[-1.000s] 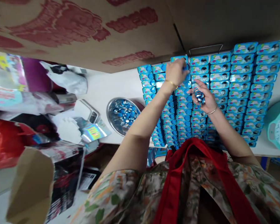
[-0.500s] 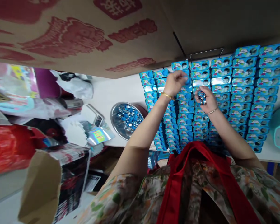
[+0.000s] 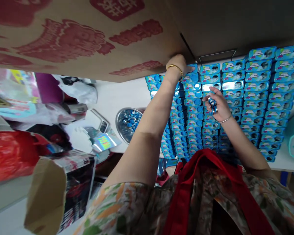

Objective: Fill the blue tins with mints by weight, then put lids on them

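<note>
Bags (image 3: 12,156) crowd the left, overlapping too much to count, the red one cut off by the edge. Near them stands one open carton (image 3: 45,195); farther right, on the table (image 3: 112,91), are one scale (image 3: 96,120) and one bowl (image 3: 118,129). Countless blue and silver caps (image 3: 129,123) lie in the bowl, its right part hidden behind the left arm (image 3: 142,137). One big carton (image 3: 88,39) runs across the far side, cut off at the top. The left hand (image 3: 177,62) is at the far end of the third column of tins (image 3: 194,109); most of its fingers are hidden, so I cannot tell whether it grasps anything. Tins stand in seven columns, the second largely covered by the arm, the near rows too merged to count. The left three columns show mostly blue rounds, the right four darker ones. Over the fourth, the right hand (image 3: 219,106) curls its fingers round several caps, too bunched to number. At the right edge is one teal basket (image 3: 292,140), partly cut off.
</note>
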Demonstrator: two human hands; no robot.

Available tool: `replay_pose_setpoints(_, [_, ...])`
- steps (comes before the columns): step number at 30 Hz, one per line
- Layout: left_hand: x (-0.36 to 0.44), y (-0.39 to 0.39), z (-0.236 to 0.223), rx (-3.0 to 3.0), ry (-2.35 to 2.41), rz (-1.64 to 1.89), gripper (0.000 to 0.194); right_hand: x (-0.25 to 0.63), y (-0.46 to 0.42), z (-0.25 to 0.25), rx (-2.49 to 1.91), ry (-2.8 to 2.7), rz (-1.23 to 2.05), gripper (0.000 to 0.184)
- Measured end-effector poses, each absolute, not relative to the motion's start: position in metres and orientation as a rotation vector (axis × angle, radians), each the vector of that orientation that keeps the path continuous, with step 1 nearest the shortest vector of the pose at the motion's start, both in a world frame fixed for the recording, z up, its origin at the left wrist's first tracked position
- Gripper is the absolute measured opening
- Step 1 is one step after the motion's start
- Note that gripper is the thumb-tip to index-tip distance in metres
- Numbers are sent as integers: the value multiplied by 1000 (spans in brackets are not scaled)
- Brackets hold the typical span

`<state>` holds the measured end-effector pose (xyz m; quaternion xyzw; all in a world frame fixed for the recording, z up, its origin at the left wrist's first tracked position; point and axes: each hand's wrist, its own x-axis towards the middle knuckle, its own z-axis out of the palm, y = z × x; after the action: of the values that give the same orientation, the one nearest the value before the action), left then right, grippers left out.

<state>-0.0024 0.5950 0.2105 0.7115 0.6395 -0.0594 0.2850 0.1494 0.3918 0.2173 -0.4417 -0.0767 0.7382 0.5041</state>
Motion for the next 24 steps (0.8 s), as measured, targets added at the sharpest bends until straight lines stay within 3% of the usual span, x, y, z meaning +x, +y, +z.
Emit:
replay_pose_setpoints(3, [9, 567, 236, 1940, 1875, -215, 22, 152, 393, 220, -1099, -220, 1794, 60])
replay_pose_setpoints(6, [15, 522, 251, 2022, 1437, 113, 18, 155, 392, 224, -1143, -218, 1778, 62])
replay_pose_setpoints(11, [18, 477, 242, 1719, 834, 242, 15, 160, 391, 227, -1167, -182, 1725, 64])
replay_pose_setpoints(18, [33, 474, 233, 1528, 862, 375, 24, 164, 391, 229, -1167, -224, 1600, 67])
replay_pose_setpoints(24, [39, 473, 241, 1751, 872, 374, 15, 169, 392, 229, -1202, -220, 1599, 60])
